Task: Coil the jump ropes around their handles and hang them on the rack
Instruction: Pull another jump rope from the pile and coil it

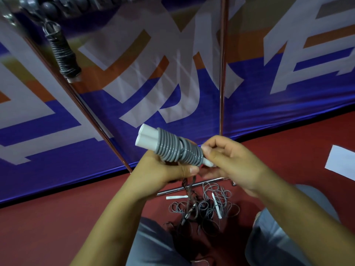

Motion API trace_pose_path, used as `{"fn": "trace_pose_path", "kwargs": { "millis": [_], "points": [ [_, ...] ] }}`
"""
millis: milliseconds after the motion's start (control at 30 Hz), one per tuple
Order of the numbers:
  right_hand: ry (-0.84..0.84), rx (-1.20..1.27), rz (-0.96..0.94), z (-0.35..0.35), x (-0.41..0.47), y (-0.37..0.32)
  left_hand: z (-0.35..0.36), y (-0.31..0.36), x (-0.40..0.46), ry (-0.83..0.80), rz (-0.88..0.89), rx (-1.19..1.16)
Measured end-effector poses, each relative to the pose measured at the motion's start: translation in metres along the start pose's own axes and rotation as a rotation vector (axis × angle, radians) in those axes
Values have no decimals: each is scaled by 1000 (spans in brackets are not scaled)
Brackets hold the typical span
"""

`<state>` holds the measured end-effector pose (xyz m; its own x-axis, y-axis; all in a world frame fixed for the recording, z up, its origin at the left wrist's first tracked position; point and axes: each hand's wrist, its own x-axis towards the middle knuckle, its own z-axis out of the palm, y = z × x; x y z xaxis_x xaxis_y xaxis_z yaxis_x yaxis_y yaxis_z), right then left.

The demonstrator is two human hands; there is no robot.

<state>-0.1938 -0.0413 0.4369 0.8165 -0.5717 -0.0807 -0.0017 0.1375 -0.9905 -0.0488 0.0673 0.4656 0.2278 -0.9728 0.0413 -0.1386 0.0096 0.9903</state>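
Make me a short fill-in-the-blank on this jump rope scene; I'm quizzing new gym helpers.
1. The cord coiled around the white handles held in both hands is ___ in colour.
2. One finished dark rope bundle already ___ from the rack.
3. Loose ropes lie tangled on the ___ floor.

Missing words: grey; hangs; red

Both your hands grip the coiled grey rope bundle (173, 148), left hand (165, 169) beneath, right hand (228, 160) pinching its end.

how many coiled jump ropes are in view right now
2: a grey coiled rope held in both hands, and a dark coiled rope hanging on the rack at upper left. More may hang out of frame.
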Motion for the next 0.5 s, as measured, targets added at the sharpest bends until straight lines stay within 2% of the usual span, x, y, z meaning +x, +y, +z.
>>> {"fn": "trace_pose_path", "kwargs": {
  "millis": [100, 200, 300, 400, 500],
  "points": [
    [75, -304, -218, 3, -4, 5, 0, -3, 3, 78, -20, -65],
    [58, -517, -392, 4, -8, 5, 0, -2, 5, 75, -32, -169],
    [152, -675, -495, 2, -8, 3, 7, -1, 4, 36, -47, -226],
    [128, -604, -468, 0, -9, 2, 8, 0, 2, -12, -98, -257],
    [30, -301, -330, 1, -12, -1, 4, 2, 1, -93, -162, -276]
  ]
}}
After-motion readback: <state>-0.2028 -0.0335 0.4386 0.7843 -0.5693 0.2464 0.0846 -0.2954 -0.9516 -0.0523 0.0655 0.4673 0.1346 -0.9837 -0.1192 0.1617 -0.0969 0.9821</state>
